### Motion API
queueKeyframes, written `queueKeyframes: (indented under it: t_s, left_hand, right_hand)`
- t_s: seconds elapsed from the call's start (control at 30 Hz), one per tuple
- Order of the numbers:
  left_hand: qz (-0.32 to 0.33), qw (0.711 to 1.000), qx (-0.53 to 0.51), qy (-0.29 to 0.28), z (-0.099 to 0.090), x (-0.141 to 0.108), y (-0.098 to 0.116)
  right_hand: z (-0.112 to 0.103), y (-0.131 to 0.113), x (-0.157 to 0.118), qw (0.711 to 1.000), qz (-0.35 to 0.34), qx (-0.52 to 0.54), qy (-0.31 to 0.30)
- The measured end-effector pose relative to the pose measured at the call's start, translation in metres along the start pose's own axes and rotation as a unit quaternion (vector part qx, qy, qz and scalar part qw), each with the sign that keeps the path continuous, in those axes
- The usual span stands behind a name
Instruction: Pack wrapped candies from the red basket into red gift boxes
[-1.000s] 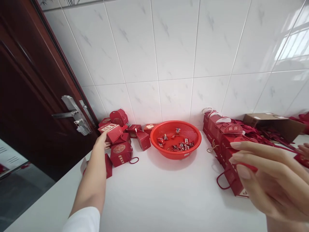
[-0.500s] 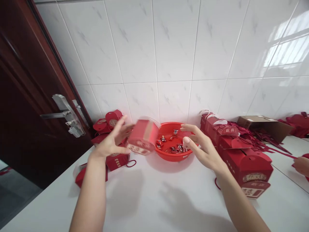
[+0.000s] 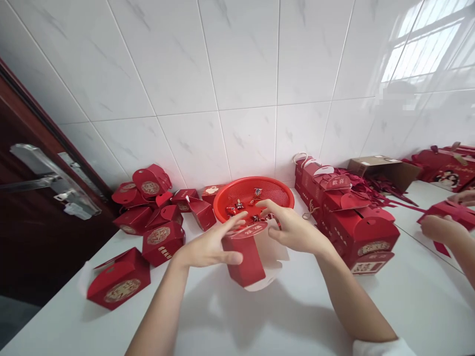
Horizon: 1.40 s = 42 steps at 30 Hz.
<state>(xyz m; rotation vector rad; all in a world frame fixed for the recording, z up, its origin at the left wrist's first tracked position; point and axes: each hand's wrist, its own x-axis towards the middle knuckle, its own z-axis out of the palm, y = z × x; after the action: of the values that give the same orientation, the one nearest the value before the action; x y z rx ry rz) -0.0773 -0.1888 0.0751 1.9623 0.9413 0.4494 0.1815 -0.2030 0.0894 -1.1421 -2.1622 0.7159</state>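
Observation:
A red gift box point(image 3: 245, 264) with its top open and pale inside showing is between my hands, just in front of the red plastic basket point(image 3: 256, 182). My left hand point(image 3: 210, 247) grips its left side, thumb on the outer wall and fingers over the top edge. My right hand point(image 3: 297, 230) is curled at the box's right upper flap, thumb against the pale cardboard; its fingertips partly overlap the basket. Several small wrapped candies point(image 3: 239, 203) lie in the basket, partly hidden by my hands.
Several red boxes point(image 3: 163, 242) are piled at the left, one point(image 3: 120, 279) nearer the front. A row of closed boxes point(image 3: 365, 235) stands right. Behind it are red ribbons point(image 3: 356, 180) and a cardboard carton point(image 3: 386, 170). Another person's hands point(image 3: 443, 230) hold a red box at far right.
The box has come right and down to in front of the basket and now shows its open side. My right hand has reached its flap. The view has shifted right.

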Motion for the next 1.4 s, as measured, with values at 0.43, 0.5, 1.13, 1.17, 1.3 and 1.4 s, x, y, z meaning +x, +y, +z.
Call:
queueKeyframes:
  t_s: [0.43, 0.5, 1.13, 1.17, 1.3, 1.4]
  left_hand:
    - [-0.063, 0.978, 0.151, 0.132, 0.047, 0.007, 0.014]
    - [-0.054, 0.979, 0.168, 0.104, 0.039, 0.006, 0.014]
    - [-0.080, 0.983, 0.017, -0.162, 0.003, 0.016, -0.025]
    - [-0.085, 0.982, 0.002, -0.170, 0.003, 0.018, -0.030]
    - [-0.096, 0.977, -0.025, -0.188, 0.005, 0.024, -0.046]
    - [-0.109, 0.973, -0.029, -0.201, 0.006, 0.026, -0.052]
  right_hand:
    - [0.017, 0.014, 0.012, 0.994, 0.032, -0.061, -0.080]
    - [0.017, 0.017, 0.016, 0.992, 0.044, -0.080, -0.086]
    - [0.003, 0.024, 0.021, 0.925, 0.108, -0.219, -0.292]
    - [0.004, 0.022, 0.021, 0.923, 0.114, -0.234, -0.284]
    - [0.009, 0.016, 0.017, 0.910, 0.147, -0.317, -0.222]
    - [0.013, 0.013, 0.015, 0.901, 0.168, -0.353, -0.189]
